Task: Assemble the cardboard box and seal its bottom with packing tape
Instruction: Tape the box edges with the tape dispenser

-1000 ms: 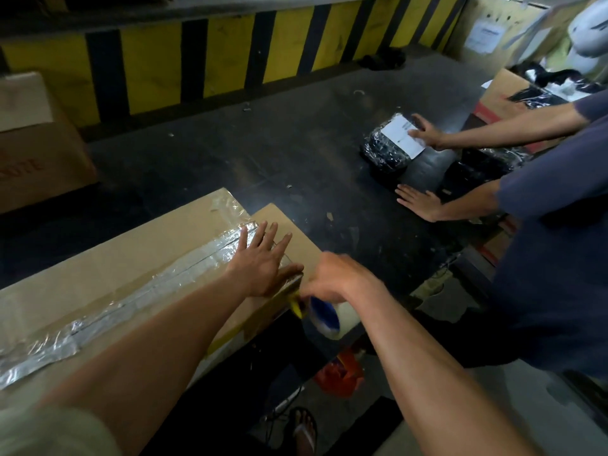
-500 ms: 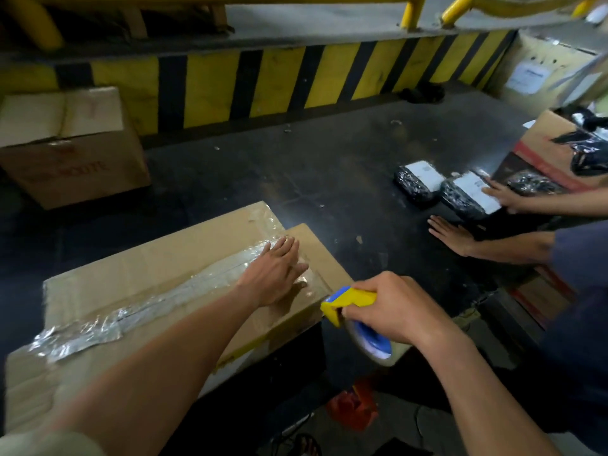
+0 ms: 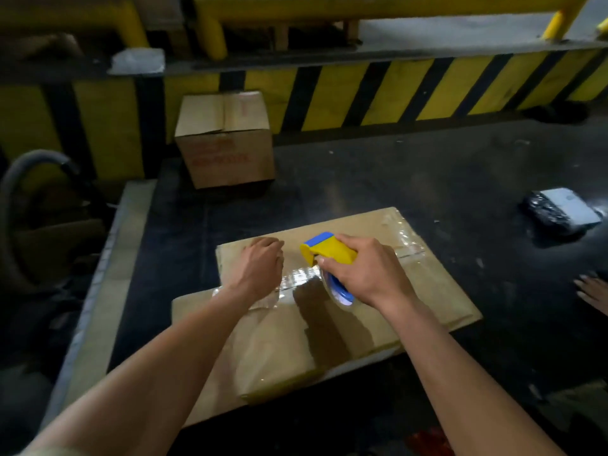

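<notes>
brown flattened cardboard box (image 3: 388, 291) lying on a dark worktable (image 3: 411, 179), near front edge, bottom flaps up. strip of clear shiny packing tape (image 3: 297, 279) running along centre seam, wrinkled toward the left end. left hand (image 3: 260, 266) pressed knuckles-up on the seam, fingers curled down onto tape and cardboard, nothing clasped. right hand (image 3: 368, 274) just beside it, wrapped tight around yellow-and-blue plastic tape dispenser (image 3: 329, 255), blue-rimmed roll angled down onto the seam. behind, smaller closed brown carton with red print (image 3: 227, 143) against yellow-and-black striped barrier (image 3: 362, 90). far right, black plastic-wrapped parcel with white label (image 3: 562, 212) on the table, well apart from the box; another person's fingertips (image 3: 592, 287) at frame edge.
</notes>
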Motion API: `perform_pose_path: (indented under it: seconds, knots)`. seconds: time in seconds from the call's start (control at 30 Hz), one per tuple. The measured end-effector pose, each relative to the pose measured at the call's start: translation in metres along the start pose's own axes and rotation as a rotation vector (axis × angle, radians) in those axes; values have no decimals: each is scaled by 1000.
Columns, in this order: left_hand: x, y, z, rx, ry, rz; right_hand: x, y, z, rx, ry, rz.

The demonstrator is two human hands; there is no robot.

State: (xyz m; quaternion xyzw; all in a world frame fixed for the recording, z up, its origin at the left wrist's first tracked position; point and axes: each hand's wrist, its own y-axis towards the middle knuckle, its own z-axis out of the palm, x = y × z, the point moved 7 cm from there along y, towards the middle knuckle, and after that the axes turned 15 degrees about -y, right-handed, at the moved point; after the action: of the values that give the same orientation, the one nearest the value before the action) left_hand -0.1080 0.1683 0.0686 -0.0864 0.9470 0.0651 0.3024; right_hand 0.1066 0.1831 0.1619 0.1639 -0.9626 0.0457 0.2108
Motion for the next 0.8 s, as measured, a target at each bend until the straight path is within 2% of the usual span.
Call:
perform_pose_path:
  seconds: [0.13,0.33,0.57,0.7,0.8]
  knots:
    - [45,-20,-31,-60,29,-71,47,12,37,-19,48,-35]
    - [80,-40,-30,32,-161,-275,65,11,67,-33,1,-54]
    - [72,-56,-35,-32,-145,-267,58,16,67,45,-70,-97]
    - [71,-67,-39,-47,-118,-249,60,14,66,-4,-40,-113]
    - [67,-57,-57,-144,-132,-192,63,10,66,-50,-21,-132]
